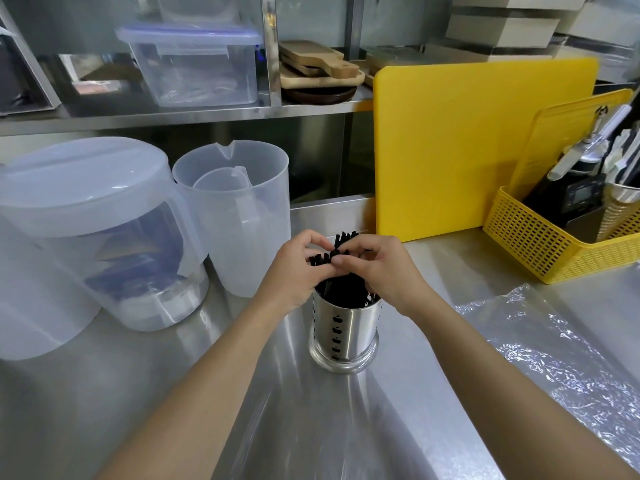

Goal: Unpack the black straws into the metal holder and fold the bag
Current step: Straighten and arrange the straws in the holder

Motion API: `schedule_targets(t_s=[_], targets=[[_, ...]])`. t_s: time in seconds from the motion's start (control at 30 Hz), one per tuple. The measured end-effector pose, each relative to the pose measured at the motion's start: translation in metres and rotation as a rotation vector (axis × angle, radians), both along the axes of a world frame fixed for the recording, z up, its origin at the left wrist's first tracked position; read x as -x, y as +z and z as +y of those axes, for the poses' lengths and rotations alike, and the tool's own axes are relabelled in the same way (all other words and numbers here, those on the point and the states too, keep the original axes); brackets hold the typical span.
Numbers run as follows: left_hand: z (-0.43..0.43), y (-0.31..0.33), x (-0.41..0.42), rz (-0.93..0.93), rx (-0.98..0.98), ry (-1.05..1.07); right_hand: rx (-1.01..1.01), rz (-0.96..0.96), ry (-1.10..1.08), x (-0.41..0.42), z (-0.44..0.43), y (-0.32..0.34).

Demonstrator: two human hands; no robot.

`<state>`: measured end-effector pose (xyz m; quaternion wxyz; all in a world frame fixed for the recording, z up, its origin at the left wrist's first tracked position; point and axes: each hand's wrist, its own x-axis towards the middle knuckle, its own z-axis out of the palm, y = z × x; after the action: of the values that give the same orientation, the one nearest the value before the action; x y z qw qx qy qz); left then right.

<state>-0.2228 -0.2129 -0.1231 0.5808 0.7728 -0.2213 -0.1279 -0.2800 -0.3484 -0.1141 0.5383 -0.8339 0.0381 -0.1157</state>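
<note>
A round metal holder with small apple-shaped cutouts stands on the steel counter in the middle. Black straws stand in it, their tips sticking up above the rim. My left hand and my right hand meet just above the holder, fingers closed around the upper ends of the straws. The lower parts of the straws are hidden inside the holder and behind my hands. The clear plastic bag lies flat and crinkled on the counter to the right, apart from both hands.
Two translucent plastic jugs stand at the left. A yellow cutting board leans at the back right, with a yellow basket of utensils beside it. Shelves with a lidded box and wooden boards run behind.
</note>
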Motion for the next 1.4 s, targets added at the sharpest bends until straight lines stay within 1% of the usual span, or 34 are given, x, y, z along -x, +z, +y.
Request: schedule_targets(t_s=[0.17, 0.3, 0.47, 0.7, 0.8, 0.93, 1.2, 1.4], targets=[[0.003, -0.001, 0.001, 0.000, -0.014, -0.004, 0.077, 0.023, 0.009, 0.000, 0.000, 0.001], [0.002, -0.002, -0.001, 0.023, -0.017, -0.012, 0.137, 0.050, 0.058, 0.000, -0.002, 0.005], [0.000, -0.001, -0.001, 0.022, -0.015, -0.033, 0.121, 0.043, 0.063, 0.001, -0.004, 0.009], [0.008, -0.004, 0.002, 0.002, 0.007, -0.063, 0.030, 0.014, -0.034, 0.000, -0.009, 0.001], [0.013, -0.006, 0.001, 0.040, 0.052, -0.035, 0.033, 0.007, -0.038, -0.001, -0.010, 0.000], [0.014, -0.003, 0.001, 0.048, 0.056, -0.008, 0.038, 0.008, -0.035, -0.002, -0.010, -0.001], [0.015, -0.003, 0.003, 0.031, 0.073, 0.012, 0.052, 0.017, -0.033, -0.004, -0.011, -0.001], [0.014, 0.003, 0.004, -0.003, 0.098, 0.065, 0.055, 0.024, -0.043, -0.001, -0.011, 0.000]])
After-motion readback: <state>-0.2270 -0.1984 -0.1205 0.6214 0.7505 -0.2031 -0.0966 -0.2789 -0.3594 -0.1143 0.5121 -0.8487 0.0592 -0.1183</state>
